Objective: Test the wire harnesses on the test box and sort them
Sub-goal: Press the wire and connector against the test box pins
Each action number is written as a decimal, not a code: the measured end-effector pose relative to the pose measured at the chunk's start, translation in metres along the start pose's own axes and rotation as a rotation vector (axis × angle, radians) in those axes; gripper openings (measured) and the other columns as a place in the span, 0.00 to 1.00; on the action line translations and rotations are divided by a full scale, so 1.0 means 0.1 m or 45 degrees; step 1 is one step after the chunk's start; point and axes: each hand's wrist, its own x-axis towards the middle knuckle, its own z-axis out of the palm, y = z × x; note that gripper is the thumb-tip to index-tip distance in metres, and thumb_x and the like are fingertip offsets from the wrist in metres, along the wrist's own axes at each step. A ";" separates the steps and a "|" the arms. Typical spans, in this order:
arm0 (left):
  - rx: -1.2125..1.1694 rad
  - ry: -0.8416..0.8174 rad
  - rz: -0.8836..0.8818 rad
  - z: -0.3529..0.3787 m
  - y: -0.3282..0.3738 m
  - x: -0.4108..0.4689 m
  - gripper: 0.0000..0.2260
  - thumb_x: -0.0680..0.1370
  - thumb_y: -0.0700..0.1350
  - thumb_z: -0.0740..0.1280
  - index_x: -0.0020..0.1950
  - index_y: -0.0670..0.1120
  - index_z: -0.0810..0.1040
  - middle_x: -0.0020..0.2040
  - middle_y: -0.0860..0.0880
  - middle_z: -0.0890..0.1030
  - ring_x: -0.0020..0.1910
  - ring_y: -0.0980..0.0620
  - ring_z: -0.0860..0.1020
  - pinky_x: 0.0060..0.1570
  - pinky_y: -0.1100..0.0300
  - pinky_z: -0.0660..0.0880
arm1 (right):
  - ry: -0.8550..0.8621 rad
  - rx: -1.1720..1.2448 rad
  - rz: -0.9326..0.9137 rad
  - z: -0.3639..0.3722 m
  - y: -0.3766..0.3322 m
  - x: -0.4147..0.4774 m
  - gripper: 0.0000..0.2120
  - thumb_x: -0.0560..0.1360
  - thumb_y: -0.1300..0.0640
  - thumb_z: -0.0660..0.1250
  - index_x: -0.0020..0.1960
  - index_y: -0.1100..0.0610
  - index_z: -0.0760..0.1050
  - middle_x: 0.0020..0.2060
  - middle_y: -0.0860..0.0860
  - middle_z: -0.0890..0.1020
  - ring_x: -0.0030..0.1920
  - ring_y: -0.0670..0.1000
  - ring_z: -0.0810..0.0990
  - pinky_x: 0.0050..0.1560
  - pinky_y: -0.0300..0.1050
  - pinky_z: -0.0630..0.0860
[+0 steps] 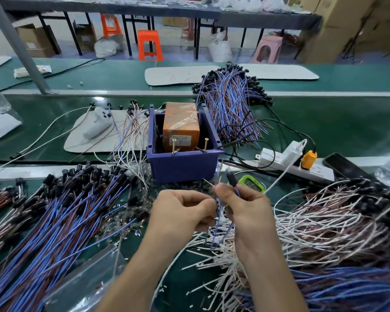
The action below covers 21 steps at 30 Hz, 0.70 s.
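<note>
My left hand (181, 210) and my right hand (248, 208) are close together just in front of the test box (182, 164), a blue bin holding an orange block (181, 122) and two upright brass screws (205, 145). Both hands pinch one blue-wired harness (232, 180) whose black end sticks up above my right fingers. Its thin wires hang down between my hands. A big pile of blue and brown harnesses (61, 212) lies to the left. White and brown harnesses (329, 212) are heaped on the right.
Another blue harness bundle (230, 102) lies behind the box. A white power strip (286, 161) with an orange plug, a green timer (252, 183) and a dark phone (345, 165) sit to the right. A white handheld device (97, 124) rests on a grey pad at left.
</note>
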 end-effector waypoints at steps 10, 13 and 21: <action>0.169 -0.236 0.053 0.28 0.07 -0.14 0.08 0.74 0.40 0.76 0.35 0.47 0.87 0.30 0.46 0.82 0.26 0.53 0.73 0.28 0.66 0.71 | -0.169 0.024 0.072 -0.53 -0.24 -0.28 0.06 0.75 0.59 0.72 0.44 0.57 0.88 0.35 0.53 0.80 0.36 0.50 0.73 0.35 0.38 0.69; 0.115 -0.130 0.052 0.31 0.07 -0.14 0.06 0.72 0.41 0.77 0.35 0.47 0.87 0.30 0.47 0.82 0.24 0.53 0.73 0.25 0.67 0.69 | -0.105 0.211 0.096 -0.83 -0.36 -0.34 0.14 0.82 0.62 0.62 0.49 0.62 0.86 0.33 0.53 0.77 0.29 0.47 0.65 0.29 0.37 0.61; 0.632 -0.028 0.060 0.74 -0.05 -0.23 0.06 0.70 0.49 0.76 0.33 0.57 0.86 0.29 0.51 0.84 0.25 0.54 0.78 0.32 0.58 0.77 | 0.511 -0.054 -0.111 -2.10 -0.58 -0.50 0.14 0.85 0.61 0.61 0.47 0.61 0.83 0.35 0.57 0.85 0.29 0.49 0.82 0.27 0.37 0.75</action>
